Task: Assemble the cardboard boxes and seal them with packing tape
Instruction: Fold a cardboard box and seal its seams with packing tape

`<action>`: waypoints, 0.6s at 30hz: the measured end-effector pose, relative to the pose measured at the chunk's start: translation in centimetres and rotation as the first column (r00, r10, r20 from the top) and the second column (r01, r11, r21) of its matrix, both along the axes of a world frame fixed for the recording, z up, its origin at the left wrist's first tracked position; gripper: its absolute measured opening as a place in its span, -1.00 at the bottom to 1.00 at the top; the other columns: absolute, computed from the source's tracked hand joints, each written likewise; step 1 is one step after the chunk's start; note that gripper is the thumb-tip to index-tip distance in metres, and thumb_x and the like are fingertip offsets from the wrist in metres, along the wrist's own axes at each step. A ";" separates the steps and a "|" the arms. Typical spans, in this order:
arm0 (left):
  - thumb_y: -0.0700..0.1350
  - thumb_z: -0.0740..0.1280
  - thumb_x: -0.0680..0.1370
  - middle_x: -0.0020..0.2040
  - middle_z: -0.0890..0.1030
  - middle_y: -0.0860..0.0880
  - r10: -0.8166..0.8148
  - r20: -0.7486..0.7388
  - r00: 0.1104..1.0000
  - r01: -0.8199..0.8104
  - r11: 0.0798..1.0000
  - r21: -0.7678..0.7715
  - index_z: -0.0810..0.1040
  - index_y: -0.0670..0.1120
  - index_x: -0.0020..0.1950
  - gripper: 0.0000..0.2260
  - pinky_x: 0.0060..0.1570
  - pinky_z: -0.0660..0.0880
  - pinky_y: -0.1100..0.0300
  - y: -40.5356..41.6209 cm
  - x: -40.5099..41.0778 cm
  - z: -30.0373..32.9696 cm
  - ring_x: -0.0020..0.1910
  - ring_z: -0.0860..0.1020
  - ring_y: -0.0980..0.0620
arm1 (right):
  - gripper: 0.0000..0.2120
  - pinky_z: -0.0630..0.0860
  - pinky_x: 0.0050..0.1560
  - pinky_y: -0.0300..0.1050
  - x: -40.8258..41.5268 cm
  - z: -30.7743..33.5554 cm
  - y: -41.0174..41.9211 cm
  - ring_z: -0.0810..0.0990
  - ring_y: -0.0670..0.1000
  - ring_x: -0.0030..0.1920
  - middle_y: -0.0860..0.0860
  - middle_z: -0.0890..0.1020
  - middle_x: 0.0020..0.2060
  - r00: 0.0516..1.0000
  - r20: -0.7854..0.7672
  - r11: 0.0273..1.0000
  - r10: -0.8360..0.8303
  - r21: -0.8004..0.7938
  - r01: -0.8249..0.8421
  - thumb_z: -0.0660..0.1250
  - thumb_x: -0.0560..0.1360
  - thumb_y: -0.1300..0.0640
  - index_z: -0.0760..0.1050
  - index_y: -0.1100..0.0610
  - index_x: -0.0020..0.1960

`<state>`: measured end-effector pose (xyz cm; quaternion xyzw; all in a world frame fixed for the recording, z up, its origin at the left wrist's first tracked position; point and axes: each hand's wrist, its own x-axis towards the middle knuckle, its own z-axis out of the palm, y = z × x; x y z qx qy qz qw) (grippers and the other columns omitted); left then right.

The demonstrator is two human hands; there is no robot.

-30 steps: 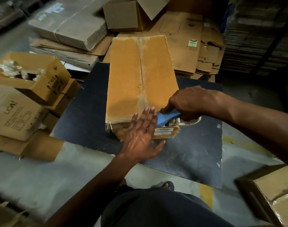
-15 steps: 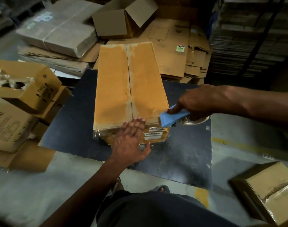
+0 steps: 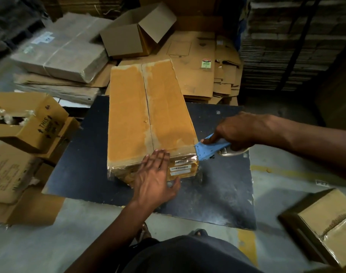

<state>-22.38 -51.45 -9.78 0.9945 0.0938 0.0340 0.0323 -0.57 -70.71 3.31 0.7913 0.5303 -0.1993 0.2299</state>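
Rightward along the near edge, the right hand is dragging the blue tape dispenser, gripping its handle, while the flat-open left hand is pinning the cardboard box, mid-frame, steady against the pull.

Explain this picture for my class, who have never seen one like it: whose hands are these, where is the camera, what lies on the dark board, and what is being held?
There is no machine here. A person wears a camera on the head, so you look forward and down at that person's own two arms. On the dark board lies one long cardboard box, its top flaps closed, with shiny tape already over its near end. The left hand lies flat and open against that near end, holding nothing. The right hand grips a blue tape dispenser, whose front touches the box's near right corner. Around the board are other boxes and stacks of flattened cardboard.
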 end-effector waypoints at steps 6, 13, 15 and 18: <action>0.29 0.14 0.58 0.59 0.33 -0.21 -0.164 0.007 0.987 0.164 0.986 -0.019 0.31 -0.20 0.61 -0.25 0.56 0.16 -0.03 -4.7 3.9 2.0 0.58 0.33 -0.15 | -0.27 0.54 0.07 -0.01 -0.1 -0.4 0.1 0.58 0.04 0.21 -0.09 0.57 0.30 0.997 -0.044 0.998 -0.064 0.013 0.064 0.42 0.56 0.09 0.18 -0.35 0.58; 0.34 0.04 0.59 0.70 0.03 -0.11 -0.185 -0.122 0.975 0.184 0.983 -0.017 -0.01 -0.11 0.70 -0.19 0.62 -0.11 0.10 -4.2 4.3 0.8 0.68 0.04 -0.05 | -0.23 0.56 0.16 0.01 1.7 1.0 -2.3 0.56 -0.01 0.13 -0.11 0.55 0.25 0.970 -0.135 0.977 -0.203 0.033 0.209 0.50 0.50 0.10 0.24 -0.34 0.55; 0.36 0.01 0.59 0.70 -0.03 -0.11 -0.190 -0.130 0.973 0.192 0.981 0.001 -0.05 -0.11 0.70 -0.18 0.64 -0.10 0.08 -4.2 4.2 0.7 0.68 -0.02 -0.03 | -0.21 0.53 0.18 -0.02 2.4 1.5 -3.9 0.54 -0.01 0.12 -0.10 0.54 0.25 0.967 -0.116 0.973 -0.227 0.000 0.229 0.50 0.50 0.13 0.22 -0.33 0.56; 0.37 0.02 0.58 0.70 -0.05 -0.12 -0.194 -0.132 0.972 0.192 0.981 -0.028 -0.07 -0.11 0.70 -0.16 0.61 -0.16 0.11 -4.4 4.2 1.0 0.68 -0.04 -0.04 | -0.20 0.46 0.11 -0.09 3.1 1.8 -6.6 0.51 -0.02 0.11 -0.10 0.51 0.20 0.945 -0.123 0.953 -0.302 -0.052 0.298 0.49 0.50 0.14 0.20 -0.32 0.57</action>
